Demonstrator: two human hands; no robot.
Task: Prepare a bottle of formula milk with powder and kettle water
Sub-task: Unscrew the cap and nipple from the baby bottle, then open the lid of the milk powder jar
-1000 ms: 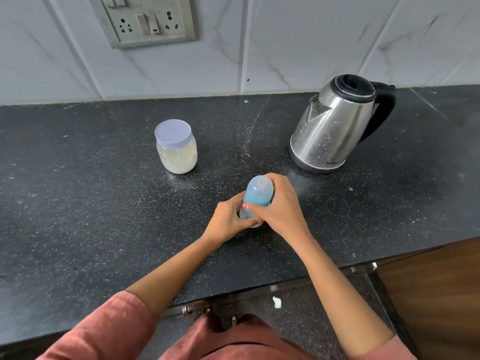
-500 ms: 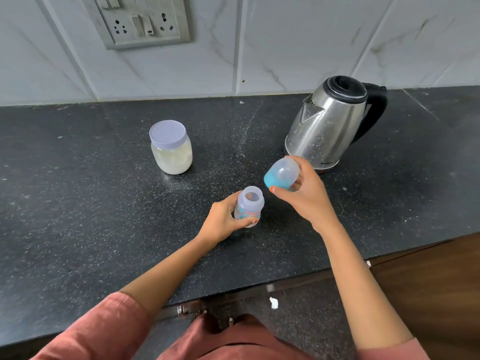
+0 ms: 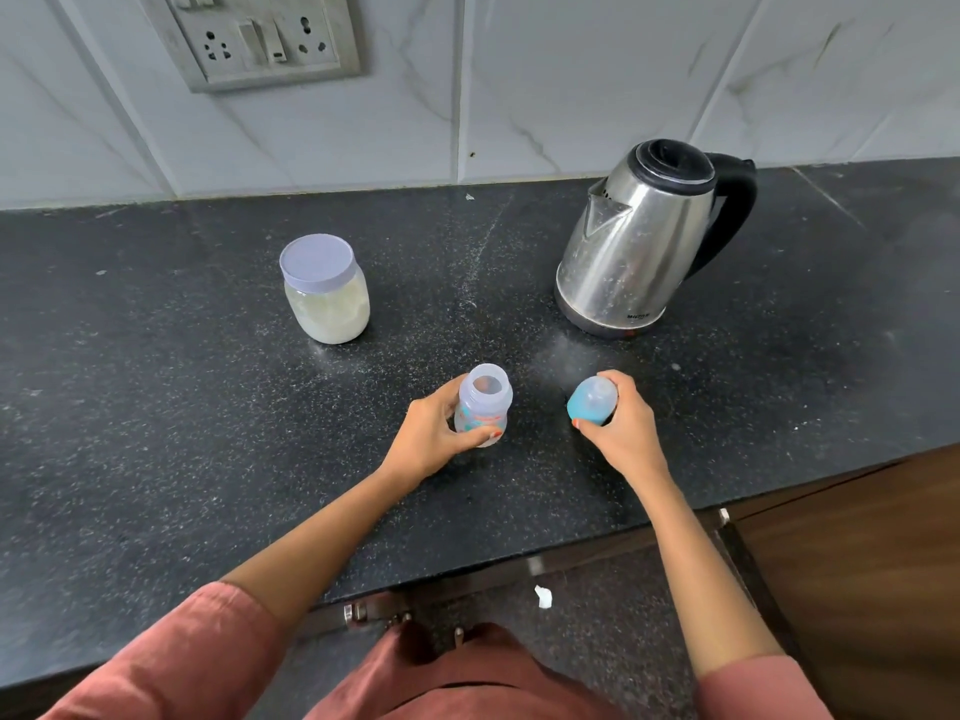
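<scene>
We stand at the black table (image 3: 156,407), where the baby bottle (image 3: 483,405) is upright and uncapped, its long axis vertical and its open mouth facing up, gripped round the body by our left hand (image 3: 431,433). Our right hand (image 3: 618,428), a little to the right of the bottle and clear of it, is curled round the blue cap (image 3: 592,402), held low over the table; whether the cap touches the surface we cannot tell. The powder jar (image 3: 326,291) stands behind and to the left of the bottle, well apart, with its pale lid (image 3: 318,262) on, and our left hand is the nearer one to it. The kettle (image 3: 639,241) stands behind our right hand, lid shut, its black handle (image 3: 732,210) turned to the right and away from the bottle. Both hands are occupied, so in our judgement the cap must be put down before either the jar or the kettle can be taken. The right hand is then best placed for the kettle handle. The bottle itself appears empty.
</scene>
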